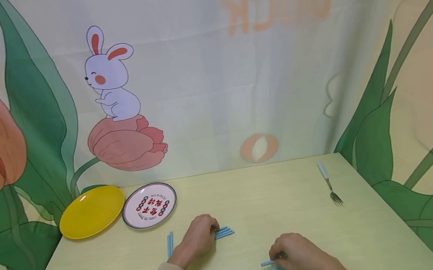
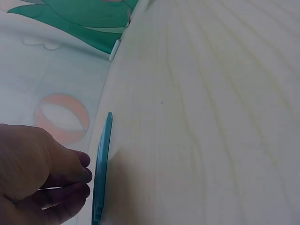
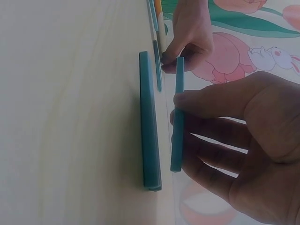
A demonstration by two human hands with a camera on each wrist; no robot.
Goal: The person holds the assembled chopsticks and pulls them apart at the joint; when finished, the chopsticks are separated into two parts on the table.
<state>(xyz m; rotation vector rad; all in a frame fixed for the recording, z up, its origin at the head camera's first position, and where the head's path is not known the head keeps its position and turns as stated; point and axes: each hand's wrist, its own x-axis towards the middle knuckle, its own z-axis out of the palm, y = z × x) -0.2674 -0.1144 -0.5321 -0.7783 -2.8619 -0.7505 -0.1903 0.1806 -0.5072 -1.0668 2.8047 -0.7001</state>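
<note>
My right hand (image 1: 298,254) pinches one light blue stick (image 3: 177,136) between thumb and fingers, raised off the table. Just below it lie a few more blue sticks (image 3: 149,131) side by side. My left hand (image 1: 201,233) is over another row of blue sticks (image 1: 224,232), which fan out past its fingertips. In the left wrist view its fingers (image 2: 70,197) are loosely curled beside that row (image 2: 102,164), with nothing seen between them. Two further blue sticks (image 1: 170,244) lie left of the left wrist, their near ends hidden by the arm.
A yellow plate (image 1: 91,212) and a white plate with red lettering (image 1: 150,205) are at the table's back left. Toward the back right lies a fork (image 1: 329,184) with a pale handle. A printed curtain (image 1: 196,88) hangs behind the table (image 1: 247,202).
</note>
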